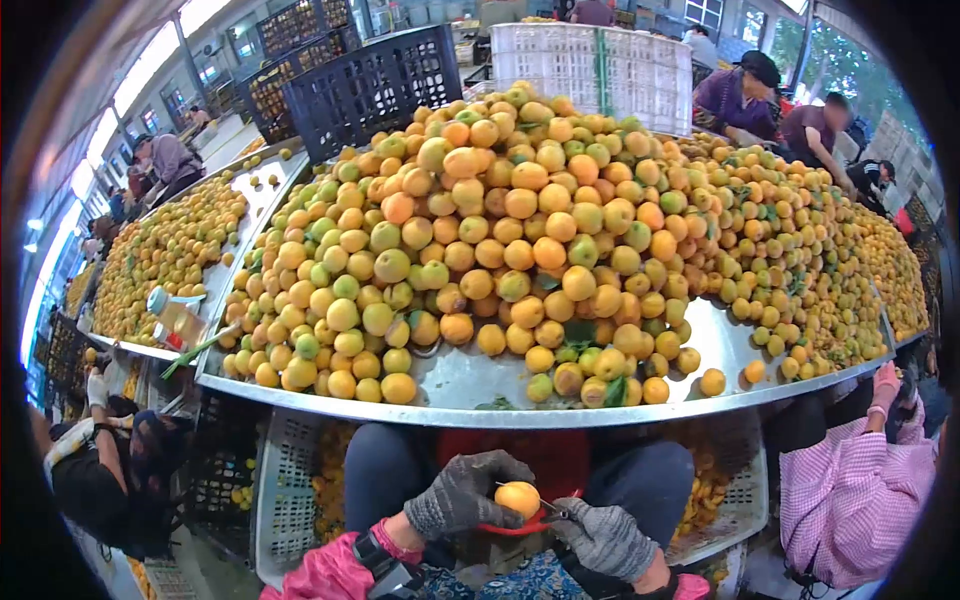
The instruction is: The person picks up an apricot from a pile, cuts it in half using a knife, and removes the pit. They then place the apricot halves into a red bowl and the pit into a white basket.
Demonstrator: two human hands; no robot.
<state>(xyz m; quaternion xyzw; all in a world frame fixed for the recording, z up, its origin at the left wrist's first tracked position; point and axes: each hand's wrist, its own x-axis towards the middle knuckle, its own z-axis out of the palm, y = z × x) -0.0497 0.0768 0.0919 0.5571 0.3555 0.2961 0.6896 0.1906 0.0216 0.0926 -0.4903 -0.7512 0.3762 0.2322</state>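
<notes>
My left hand (466, 492), in a grey knit glove, is closed around an orange-yellow apricot (518, 499). In my right hand (607, 541), gloved the same way, a small thin metal tool (553, 508) is pinched between the fingers. Its thin end reaches to the right side of the apricot; whether it cuts into the skin is too small to tell. Both hands are above a red basin (497, 445) between my knees. In front of them rises a large heap of apricots (520, 230) on a metal table (470, 385).
A raised metal rim (480, 415) borders the table. White crates (290, 490) holding orange pieces flank my legs. Behind the heap stand a black crate (372, 88) and a white crate (590, 65). A bottle (175, 315) is at left. Several co-workers sit around.
</notes>
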